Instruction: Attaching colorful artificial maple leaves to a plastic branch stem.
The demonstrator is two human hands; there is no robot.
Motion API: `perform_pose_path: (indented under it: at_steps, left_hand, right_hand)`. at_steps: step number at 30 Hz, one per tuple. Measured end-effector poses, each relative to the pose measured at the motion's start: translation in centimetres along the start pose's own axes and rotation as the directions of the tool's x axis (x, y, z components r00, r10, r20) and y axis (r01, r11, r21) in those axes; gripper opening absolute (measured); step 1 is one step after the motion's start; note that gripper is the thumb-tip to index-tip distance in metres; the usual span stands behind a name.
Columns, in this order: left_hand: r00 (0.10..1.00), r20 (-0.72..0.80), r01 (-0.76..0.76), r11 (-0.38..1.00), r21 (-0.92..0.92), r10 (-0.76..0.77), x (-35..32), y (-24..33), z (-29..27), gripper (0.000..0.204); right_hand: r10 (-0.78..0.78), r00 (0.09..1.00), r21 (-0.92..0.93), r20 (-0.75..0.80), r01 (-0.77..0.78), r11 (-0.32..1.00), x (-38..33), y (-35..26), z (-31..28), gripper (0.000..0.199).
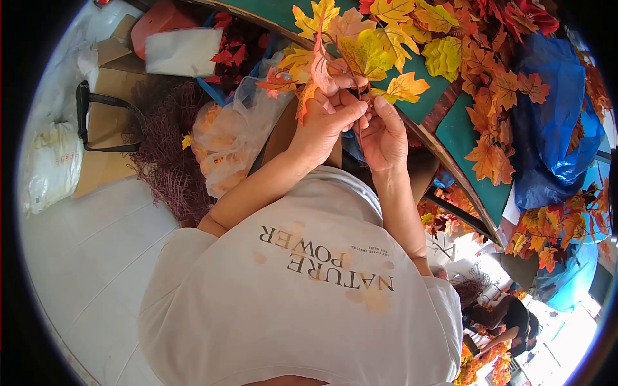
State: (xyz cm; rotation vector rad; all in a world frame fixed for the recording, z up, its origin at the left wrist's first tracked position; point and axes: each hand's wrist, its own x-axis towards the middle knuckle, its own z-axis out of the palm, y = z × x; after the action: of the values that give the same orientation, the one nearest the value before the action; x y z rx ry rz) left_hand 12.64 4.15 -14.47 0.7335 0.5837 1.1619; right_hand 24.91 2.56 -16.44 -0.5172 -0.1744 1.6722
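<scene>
Both hands meet in front of me at the near edge of a green-topped table [418,83]. An artificial maple leaf branch [368,55], with yellow, orange and pink leaves, fans out above my fingers. My left hand [318,128] is closed, thumb and fingers pinching its thin dark stem. Close beside it, my right hand [386,141] also pinches the stem, lower leaves touching its fingertips. The stem's lower end hangs between the two hands. Fingers partly hide the exact spot where they meet.
Orange leaf sprays [492,128] and a blue plastic bag [553,122] lie on the right. To the left are a clear bag of orange leaves [222,138], a heap of dark reddish stems [170,148] and a cardboard box [109,122]. Another person [508,325] bends at lower right.
</scene>
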Motion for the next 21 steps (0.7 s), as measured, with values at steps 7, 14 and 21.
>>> perform_pose_path:
  at_steps: [7,14,21]
  left_hand:
    - [1.000,0.003,0.010,1.000,0.021,-0.010,0.03,-0.10,-0.13,0.032]
    - [1.000,-0.019,0.001,0.999,0.035,-0.001,0.10,-0.17,-0.10,0.032]
    - [1.000,0.003,-0.029,0.992,0.120,0.029,0.17,-0.16,0.21,0.032]
  right_hand:
    - [-0.022,0.999,-0.019,-0.043,0.021,1.000,-0.05,0.26,0.09,0.013]
    - [-0.129,0.992,-0.134,0.006,0.129,0.983,-0.34,0.41,0.31,0.011]
    - [-0.149,0.987,-0.171,-0.068,0.135,0.976,-0.38,0.32,-0.33,0.006]
